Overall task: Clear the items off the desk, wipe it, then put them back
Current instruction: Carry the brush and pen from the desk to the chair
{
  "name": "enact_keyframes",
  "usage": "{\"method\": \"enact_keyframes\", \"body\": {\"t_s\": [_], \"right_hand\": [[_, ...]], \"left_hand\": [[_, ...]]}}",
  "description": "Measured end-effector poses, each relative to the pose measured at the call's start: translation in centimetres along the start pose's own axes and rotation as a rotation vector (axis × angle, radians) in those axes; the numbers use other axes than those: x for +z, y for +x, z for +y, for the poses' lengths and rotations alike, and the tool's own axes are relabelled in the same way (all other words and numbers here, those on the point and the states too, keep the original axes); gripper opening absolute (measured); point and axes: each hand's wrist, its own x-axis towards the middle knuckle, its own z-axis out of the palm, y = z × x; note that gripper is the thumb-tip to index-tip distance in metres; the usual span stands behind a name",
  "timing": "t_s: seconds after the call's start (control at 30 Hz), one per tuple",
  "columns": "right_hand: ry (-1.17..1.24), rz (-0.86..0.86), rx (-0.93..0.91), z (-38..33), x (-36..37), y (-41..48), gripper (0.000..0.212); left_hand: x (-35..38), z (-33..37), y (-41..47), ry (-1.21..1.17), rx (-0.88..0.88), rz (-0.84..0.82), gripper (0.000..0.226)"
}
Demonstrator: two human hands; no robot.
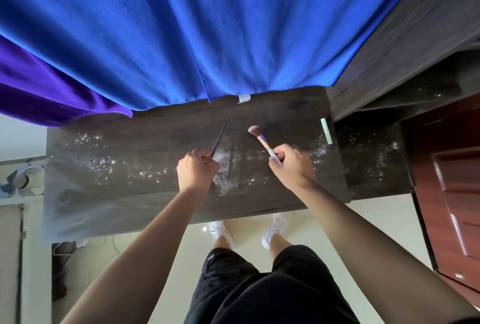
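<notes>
Head view looks down on a dark wooden desk [117,201] scattered with glittery specks. The left hand [198,171] curls round the near end of a thin dark stick [220,136], whose tip points toward the blue cloth [181,25] hanging at the far edge. The right hand [292,166] grips a makeup brush [260,139] by its white handle — whether the bristles touch the desk is unclear. A pale green bar [326,131] lies near the desk's right end.

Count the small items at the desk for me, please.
3: dark stick in left hand, makeup brush in right hand, pale green bar at right edge of desk; blue cloth may hide more.
</notes>
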Motion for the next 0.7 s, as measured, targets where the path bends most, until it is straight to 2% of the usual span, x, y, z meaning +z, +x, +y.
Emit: {"method": "enact_keyframes", "body": {"t_s": [0.17, 0.4, 0.5, 0.6, 0.7], "right_hand": [[0.130, 0.108, -0.038, -1.6, -3.7, -0.7, 0.009], [0.249, 0.381, -0.078, -4.4, -9.9, -2.7, 0.006], [0.250, 0.542, -0.013, -3.7, -11.3, -6.8, 0.007], [0.297, 0.697, 0.152, -1.7, -11.3, -13.3, 0.014], [0.354, 0.836, 0.321, 0.8, -11.2, -20.8, 0.021]], "left_hand": [[-3.4, 4.7, -1.6, -0.137, 0.084, 0.069, 0.014], [-8.3, 10.5, -3.5, -0.323, 0.347, 0.142, 0.012], [-8.5, 11.6, -4.5, -0.349, 0.498, 0.043, 0.015], [-7.4, 12.9, -6.7, -0.348, 0.640, -0.121, 0.022], [-5.3, 14.9, -11.1, -0.374, 0.751, -0.311, 0.020]]}}
